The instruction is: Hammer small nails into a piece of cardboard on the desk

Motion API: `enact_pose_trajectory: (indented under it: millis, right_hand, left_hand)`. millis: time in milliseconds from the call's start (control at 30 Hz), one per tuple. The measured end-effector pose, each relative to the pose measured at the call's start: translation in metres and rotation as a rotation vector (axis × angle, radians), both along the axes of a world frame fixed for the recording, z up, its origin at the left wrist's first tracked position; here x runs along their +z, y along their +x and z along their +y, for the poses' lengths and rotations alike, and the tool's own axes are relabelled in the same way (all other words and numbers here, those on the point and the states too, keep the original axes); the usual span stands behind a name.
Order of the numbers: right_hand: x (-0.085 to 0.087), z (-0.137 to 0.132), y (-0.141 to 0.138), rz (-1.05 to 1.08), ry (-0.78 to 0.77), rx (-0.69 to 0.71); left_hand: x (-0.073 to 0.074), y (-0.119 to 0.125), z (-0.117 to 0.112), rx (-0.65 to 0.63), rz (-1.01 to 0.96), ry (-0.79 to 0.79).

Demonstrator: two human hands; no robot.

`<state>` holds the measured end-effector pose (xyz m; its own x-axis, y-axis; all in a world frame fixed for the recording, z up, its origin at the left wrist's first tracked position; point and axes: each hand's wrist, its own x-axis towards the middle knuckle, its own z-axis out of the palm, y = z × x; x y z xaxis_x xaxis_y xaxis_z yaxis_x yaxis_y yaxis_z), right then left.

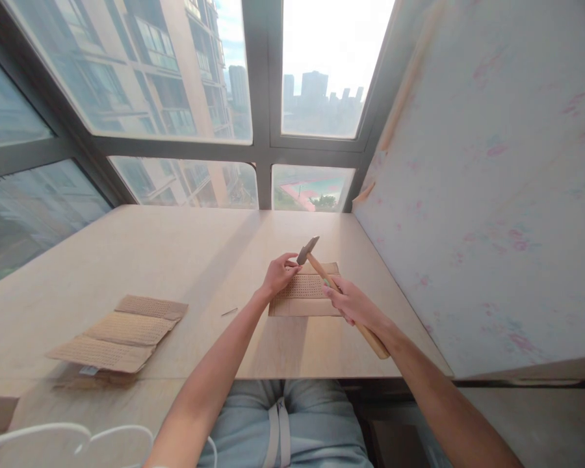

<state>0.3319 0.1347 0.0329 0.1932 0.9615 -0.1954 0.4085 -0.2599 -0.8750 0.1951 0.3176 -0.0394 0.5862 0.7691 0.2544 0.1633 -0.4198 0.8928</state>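
Note:
My right hand is wrapped around the wooden handle of a hammer. The hammer's metal head hangs over the far left part of a brown cardboard sheet, close to my left fingertips. Rows of small holes or dots cover the middle of this sheet, which lies flat on the wooden tabletop. My left hand rests at the sheet's far left edge with thumb and finger pinched together. Whatever sits in that pinch is too small to make out.
Left of my forearm lies a thin metal piece. Farther left, a folded brown cardboard piece with similar rows overhangs the table's near edge. A white cable runs at lower left. Windows stand behind the table, a patterned wall at right.

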Motion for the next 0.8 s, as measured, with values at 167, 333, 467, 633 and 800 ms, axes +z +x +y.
enact_pose_trajectory:
  millis: [167,333,467,633,800]
  right_hand:
    - [-0.0011,0.0003,-0.0025,0.032,0.027,-0.020]
    - [-0.0017,0.0028,-0.0035,-0.032,0.000,-0.004]
    - [-0.0025,0.0021,-0.0048,-0.032,0.018,-0.011]
    - [-0.0020,0.0009,-0.0064,-0.067,0.008,-0.027]
    - [-0.0036,0.0008,-0.0068,-0.066,-0.008,-0.032]
  left_hand:
    - [-0.0005,-0.0005,0.0000,0.008,-0.003,-0.003]
    - [0.0017,-0.0016,-0.0015,-0.005,0.006,0.021]
    - [0.0031,-0.0020,-0.0024,0.005,0.017,0.045]
    - [0.0016,-0.0016,-0.0015,0.013,0.027,0.040]
    - [0.0001,-0.0012,-0.0011,0.012,0.031,0.042]
